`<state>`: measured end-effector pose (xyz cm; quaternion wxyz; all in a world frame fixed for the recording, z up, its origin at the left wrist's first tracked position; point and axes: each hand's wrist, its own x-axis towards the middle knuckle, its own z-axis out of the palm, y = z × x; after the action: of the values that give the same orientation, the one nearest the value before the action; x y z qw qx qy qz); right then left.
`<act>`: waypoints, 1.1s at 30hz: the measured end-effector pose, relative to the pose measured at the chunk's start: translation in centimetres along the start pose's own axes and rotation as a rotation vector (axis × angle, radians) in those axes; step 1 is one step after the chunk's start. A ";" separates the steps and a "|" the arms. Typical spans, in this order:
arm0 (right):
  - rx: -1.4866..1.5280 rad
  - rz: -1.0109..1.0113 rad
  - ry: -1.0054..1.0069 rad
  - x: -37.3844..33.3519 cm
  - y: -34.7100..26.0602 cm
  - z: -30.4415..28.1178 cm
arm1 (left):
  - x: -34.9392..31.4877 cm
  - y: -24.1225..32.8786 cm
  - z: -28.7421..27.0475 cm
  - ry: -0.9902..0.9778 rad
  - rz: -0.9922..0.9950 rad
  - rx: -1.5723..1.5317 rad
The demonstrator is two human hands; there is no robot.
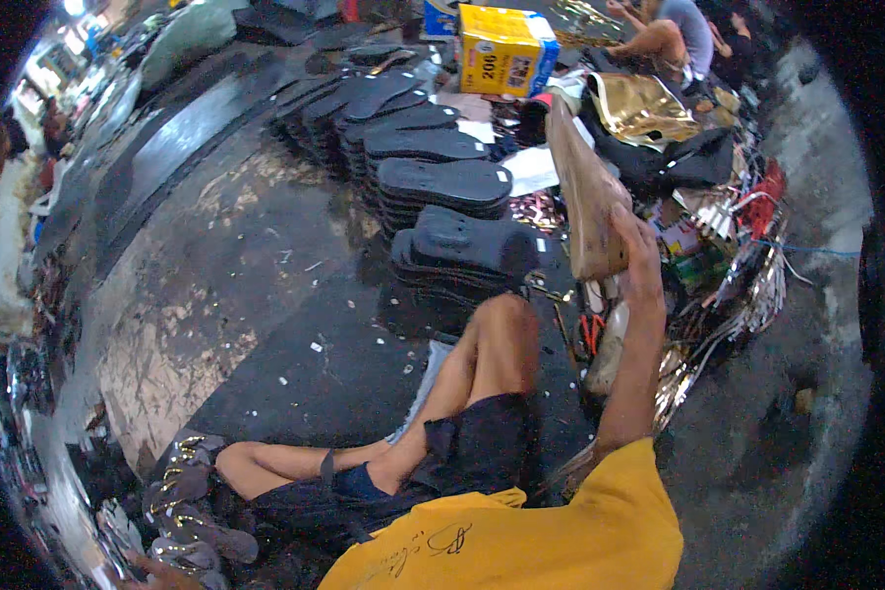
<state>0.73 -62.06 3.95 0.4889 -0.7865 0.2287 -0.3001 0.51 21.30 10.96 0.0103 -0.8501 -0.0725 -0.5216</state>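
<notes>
**Sole held up over the workshop floor**

Nearest to us, at the lower edge, we see our yellow shirt (521, 541) and dark shorts (472, 447), with our bent legs folded across the floor (265, 295). At the lower left corner our left hand (162, 572) only just shows, lying against a heap of finished sandals with shiny straps (187, 501); we cannot tell whether its fingers are closed on anything.

Our right arm rises from the yellow sleeve. Our right hand (637, 258) grips the near end of a tan sole (582, 192), which stands raised off the floor and tilts away from us. The fingers (627, 228) wrap over the sole's right edge and close on it, so the sole lies to the left of them and stretches well beyond the fingertips.

Just past our knee a low stack of black soles (467, 251) sits on the floor, and behind it more stacks of black soles (403, 128) run in a row toward the far edge. To the right lies a clutter of shiny straps (747, 275) and gold sheet material (639, 108).

Farthest away stand a yellow carton (501, 49) and another person sitting (674, 34) on the floor.
</notes>
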 end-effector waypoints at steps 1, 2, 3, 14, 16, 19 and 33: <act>0.166 0.291 -0.056 1.6 -0.9 -0.9 | 0.2 0.1 1.4 -0.010 0.028 -0.043; 0.150 0.340 -0.053 1.7 0.9 -2.4 | 0.2 0.2 2.8 -0.018 0.057 -0.084; 0.124 0.388 -0.039 1.3 3.5 -4.6 | 0.0 0.4 4.5 -0.028 0.074 -0.137; -0.622 0.480 0.072 -10.9 9.5 0.9 | -5.1 2.4 15.3 -0.376 -0.193 -0.330; -0.839 0.391 0.106 -12.0 10.6 2.8 | -4.9 -1.0 18.3 -0.378 -0.266 -0.357; -0.789 0.455 0.092 -13.1 10.1 5.1 | -3.5 -0.7 20.4 -0.403 -0.353 -0.372; -0.503 -0.078 -0.107 3.8 -2.8 17.3 | -17.5 21.0 48.1 -0.889 -0.386 -0.617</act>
<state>15.69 -52.41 1.49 0.2773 -0.9064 0.2396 -0.2102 38.13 3.06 -25.30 -0.3652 -0.9226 -0.0684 -0.1035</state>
